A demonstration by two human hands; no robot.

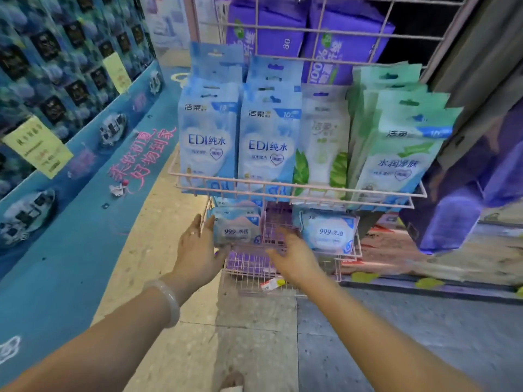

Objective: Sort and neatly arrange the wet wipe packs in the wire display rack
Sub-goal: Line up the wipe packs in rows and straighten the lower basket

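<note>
A pink wire display rack (pixel 297 190) holds upright wet wipe packs on its upper shelf: two rows of blue EDI packs (pixel 208 137), a white and green leaf pack (pixel 322 142), and mint green packs (pixel 402 148) at the right. On the lower shelf stand two small blue "999" packs, the left pack (pixel 236 229) and the right pack (pixel 327 232). My left hand (pixel 198 247) touches the left small pack's side with fingers spread. My right hand (pixel 294 254) hovers open in the gap between the two small packs.
Purple bulk packs (pixel 285 26) fill the rack's top tier. A blue display counter (pixel 85 210) with pink lettering runs along the left. A purple stack (pixel 464 199) stands at the right. The bottom wire shelf (pixel 254 275) has a price tag. Tiled floor lies below.
</note>
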